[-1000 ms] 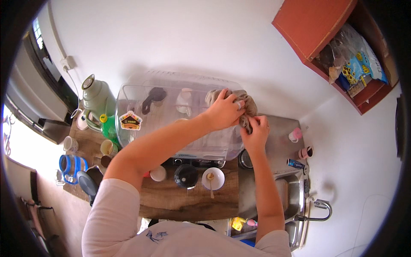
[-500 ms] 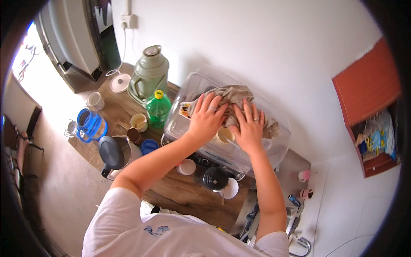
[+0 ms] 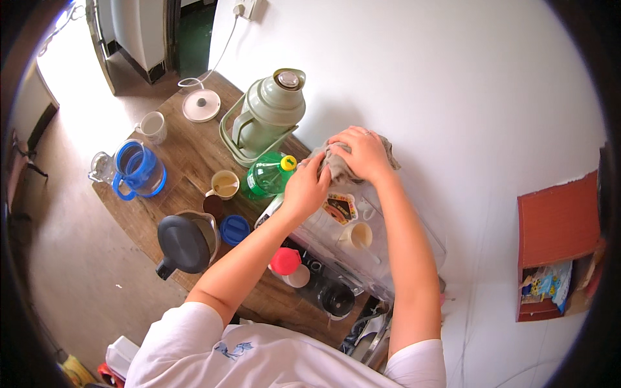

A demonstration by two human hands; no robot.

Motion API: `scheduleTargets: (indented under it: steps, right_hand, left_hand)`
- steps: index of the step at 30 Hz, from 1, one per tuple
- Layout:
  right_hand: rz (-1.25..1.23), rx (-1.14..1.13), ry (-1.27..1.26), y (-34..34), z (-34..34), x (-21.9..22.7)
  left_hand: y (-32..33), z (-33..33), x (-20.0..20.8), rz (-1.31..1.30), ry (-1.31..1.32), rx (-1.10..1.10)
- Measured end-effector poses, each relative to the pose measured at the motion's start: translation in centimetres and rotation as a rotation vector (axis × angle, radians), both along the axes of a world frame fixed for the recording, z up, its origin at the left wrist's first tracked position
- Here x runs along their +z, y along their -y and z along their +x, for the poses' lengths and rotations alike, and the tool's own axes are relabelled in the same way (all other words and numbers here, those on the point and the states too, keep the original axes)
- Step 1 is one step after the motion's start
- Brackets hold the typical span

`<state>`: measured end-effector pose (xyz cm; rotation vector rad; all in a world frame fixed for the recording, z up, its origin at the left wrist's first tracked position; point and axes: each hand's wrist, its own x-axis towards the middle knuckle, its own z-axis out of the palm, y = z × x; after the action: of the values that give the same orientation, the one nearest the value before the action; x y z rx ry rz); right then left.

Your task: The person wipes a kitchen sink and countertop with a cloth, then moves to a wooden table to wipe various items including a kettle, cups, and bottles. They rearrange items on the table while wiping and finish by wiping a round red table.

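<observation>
A crumpled grey-brown cloth (image 3: 344, 169) is bunched at the far left end of a clear plastic box (image 3: 407, 240), against the white wall. My right hand (image 3: 363, 154) is closed over the cloth from above. Beside it, my left hand (image 3: 309, 189) presses its bent fingers onto the cloth's near left side. Just left of that hand, a green bottle with a yellow cap (image 3: 268, 173) leans toward the box. A colourful sticker (image 3: 341, 208) shows on the box top, and a cream cup (image 3: 354, 238) with a handle appears through the clear plastic.
On the wooden table (image 3: 187, 149) stand a pale green thermos flask (image 3: 268, 110), a blue pitcher (image 3: 139, 171), a kettle with a dark lid (image 3: 184, 244), a white mug (image 3: 152, 127) and a red-lidded jar (image 3: 286, 261). A red wall cabinet (image 3: 557, 220) hangs at the right.
Both hands have pushed the cloth toward the far left end of the box, baring the sticker. The green bottle now tilts to the right. My view has shifted.
</observation>
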<state>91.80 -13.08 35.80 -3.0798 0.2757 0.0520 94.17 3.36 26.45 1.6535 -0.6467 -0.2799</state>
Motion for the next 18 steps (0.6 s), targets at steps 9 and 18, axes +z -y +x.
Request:
scheduleTargets:
  steps: [9, 18]
  right_hand:
    - [-0.130, -0.288, -0.597, 0.3, 8.2, -0.3]
    - [-0.185, 0.134, 0.131, -4.5, -2.4, 0.3]
  left_hand:
    - [2.9, 2.3, -2.7, 0.035, -0.365, -0.191]
    - [-1.9, -5.9, 1.6, 0.152, 0.269, 0.203]
